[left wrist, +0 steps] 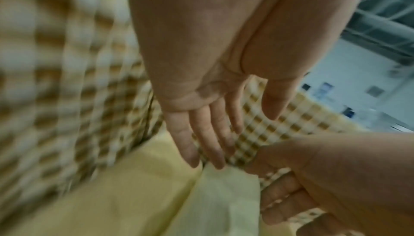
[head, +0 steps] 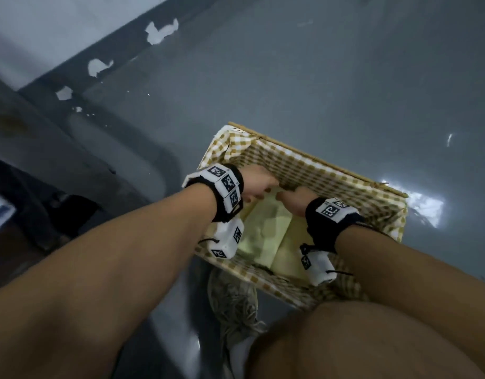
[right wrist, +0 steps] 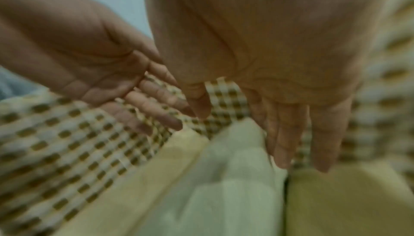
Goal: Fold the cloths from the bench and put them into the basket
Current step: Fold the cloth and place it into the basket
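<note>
A wicker basket (head: 318, 160) with a brown-and-white checked lining (left wrist: 268, 126) stands on the grey floor. Folded cloths lie flat in its bottom: a pale green cloth (head: 263, 228) (right wrist: 212, 186) with a yellow cloth (head: 292, 242) (right wrist: 347, 204) beside it on the right. Both of my hands are down inside the basket at its far wall. My left hand (head: 259, 186) (left wrist: 212, 142) has straight fingers just above the cloths' far edge and holds nothing. My right hand (head: 296, 199) (right wrist: 291, 142) hangs beside it, fingers straight and empty.
A pale shoe (head: 233, 305) stands on the floor against the basket's near left side, and my bare knee (head: 372, 337) is at the near right. A grey wall base with chipped paint (head: 159, 31) runs along the upper left.
</note>
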Available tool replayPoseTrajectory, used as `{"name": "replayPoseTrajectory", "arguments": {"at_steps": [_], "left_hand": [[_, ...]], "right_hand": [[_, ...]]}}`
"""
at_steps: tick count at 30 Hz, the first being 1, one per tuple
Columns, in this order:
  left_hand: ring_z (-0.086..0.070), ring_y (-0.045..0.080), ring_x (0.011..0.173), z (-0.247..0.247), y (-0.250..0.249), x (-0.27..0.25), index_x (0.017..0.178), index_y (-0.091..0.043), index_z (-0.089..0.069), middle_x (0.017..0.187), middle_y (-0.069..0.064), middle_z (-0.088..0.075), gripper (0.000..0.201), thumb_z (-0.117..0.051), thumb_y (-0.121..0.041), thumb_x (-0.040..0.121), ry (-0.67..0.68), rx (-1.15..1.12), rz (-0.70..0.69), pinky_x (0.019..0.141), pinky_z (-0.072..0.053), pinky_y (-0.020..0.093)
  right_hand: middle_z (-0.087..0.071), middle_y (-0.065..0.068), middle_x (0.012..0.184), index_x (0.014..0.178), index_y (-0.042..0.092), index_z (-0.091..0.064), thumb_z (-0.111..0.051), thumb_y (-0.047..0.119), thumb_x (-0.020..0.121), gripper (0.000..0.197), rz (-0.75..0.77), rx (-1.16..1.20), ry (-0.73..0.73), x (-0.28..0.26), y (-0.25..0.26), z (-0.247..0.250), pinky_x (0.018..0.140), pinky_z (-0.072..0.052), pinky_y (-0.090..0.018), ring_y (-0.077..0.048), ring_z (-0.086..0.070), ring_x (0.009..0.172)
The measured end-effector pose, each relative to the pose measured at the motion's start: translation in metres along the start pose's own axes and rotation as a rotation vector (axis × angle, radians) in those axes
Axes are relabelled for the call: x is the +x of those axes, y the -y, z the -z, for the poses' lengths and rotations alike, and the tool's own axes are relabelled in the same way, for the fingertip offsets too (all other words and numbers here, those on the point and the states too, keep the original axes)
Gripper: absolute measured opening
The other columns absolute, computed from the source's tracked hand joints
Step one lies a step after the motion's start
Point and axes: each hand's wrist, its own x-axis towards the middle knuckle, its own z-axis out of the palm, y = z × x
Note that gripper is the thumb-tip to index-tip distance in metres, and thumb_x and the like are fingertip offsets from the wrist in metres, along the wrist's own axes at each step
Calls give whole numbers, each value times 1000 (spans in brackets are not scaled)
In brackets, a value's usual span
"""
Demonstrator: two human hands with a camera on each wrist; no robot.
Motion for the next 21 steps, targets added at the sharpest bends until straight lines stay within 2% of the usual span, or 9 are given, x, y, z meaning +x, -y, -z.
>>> {"name": "replayPoseTrajectory", "arguments": {"at_steps": [2,3,6,7,10,13,17,18,21], "left_hand": [[-62,21,96,15,-11,-21,126,-5,-62,121,13,-67,31,-53,-19,99,-71,44,-109,90,-54,40],[-62,20,93,23,-13,-34,124,-5,-63,115,11,-68,30,-54,-18,99,-101,60,-141,88,-55,37],[-65,16,83,54,-10,-86,113,-16,-67,98,1,-66,20,-57,-22,97,-193,114,-209,58,-52,16],[-66,16,83,65,-7,-106,114,-18,-67,97,0,-67,21,-57,-24,97,-230,142,-224,57,-50,15],[-70,19,90,100,15,-171,118,-18,-65,98,-1,-69,24,-59,-26,96,-329,151,-239,76,-53,24],[-70,15,86,132,48,-242,111,-22,-65,98,-2,-71,18,-61,-26,94,-438,122,-222,73,-53,22],[-70,20,94,166,113,-339,111,-21,-65,103,3,-74,18,-62,-26,94,-619,99,-171,91,-55,36],[-71,21,94,170,132,-360,112,-20,-65,103,3,-73,19,-62,-25,94,-658,62,-156,91,-55,37],[-70,19,94,172,195,-414,113,-21,-66,101,-1,-73,21,-62,-29,94,-804,-31,-64,88,-55,33]], "right_hand": [[-67,-4,108,123,12,-64,-50,37,99,38,163,-115,33,-19,25,15,83,-55,-26,-20,-63,90],[-66,0,101,122,13,-63,-48,38,100,36,195,-142,69,-32,40,20,77,-54,-19,-14,-62,84],[-68,-1,111,120,23,-60,-48,46,99,34,220,-59,212,-80,86,29,86,-51,-33,-18,-67,99],[-69,-2,113,121,23,-61,-50,44,98,33,274,-57,236,-97,104,29,85,-50,-34,-20,-68,101],[-72,-6,114,119,16,-63,-54,33,98,28,455,-181,284,-148,160,22,83,-50,-35,-21,-68,94],[-73,-3,111,115,15,-63,-53,30,99,24,622,-355,343,-195,220,2,91,-54,-38,-21,-70,99],[-71,-2,88,94,10,-71,-57,28,95,22,856,-506,383,-255,297,-53,73,-52,-30,-21,-66,82],[-73,-5,92,93,10,-71,-58,28,95,22,900,-510,409,-267,313,-71,75,-53,-31,-21,-66,82],[-73,-3,105,108,14,-68,-58,30,96,22,988,-530,501,-297,349,-133,79,-55,-30,-15,-70,88]]}}
